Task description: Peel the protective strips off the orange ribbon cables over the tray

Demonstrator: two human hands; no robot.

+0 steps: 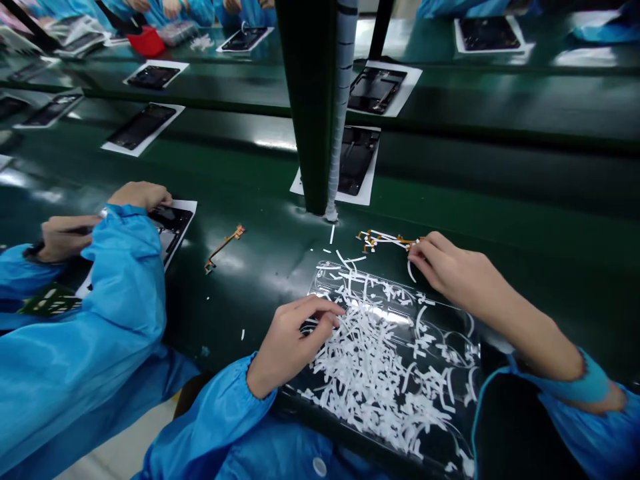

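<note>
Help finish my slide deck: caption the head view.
Left hand over a clear tray of white strips, right hand at orange flex cables.

Got a little bunch of orange-and-white flex cables (401,239) kinda fanned out right of center. Below that, lower center-right, a clear plastic tray (401,317) holds a messy heap of thin white strips (370,367), some curled, a few strewn past its top edge.
</note>
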